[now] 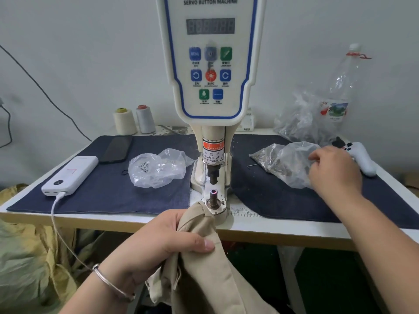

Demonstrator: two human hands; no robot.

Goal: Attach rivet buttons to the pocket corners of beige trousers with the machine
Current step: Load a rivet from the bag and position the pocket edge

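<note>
The left hand (163, 241) gripped a bunched fold of the beige trousers (204, 268) at the table's (283, 232) front edge, thumb pressed across the cloth, a metal bangle (113, 284) on the wrist. The top of the fold lay against the base of the machine's (210, 64) lower die (213, 197), touching its round collar; the rest of the trousers hung down below the table edge. The punch (213, 175) stood above the die, apart from it, with nothing between them. The right hand (333, 171) reached over to a clear bag (285, 164) of small metal parts on the right of the dark mat (102, 189), its fingers curled down at the bag's mouth; whether they pinched a rivet or only the plastic could not be told. A white controller (362, 159) lay just beyond that hand. Left of the machine sat a second clear bag (156, 168) with a few parts in it, then a phone (119, 149) and a white power bank (70, 175) with a cable (56, 214) plugged in. Two thread cones (133, 120) stood at the back by the wall, and a plastic bottle (340, 87) stood behind more bags at the right rear.
</note>
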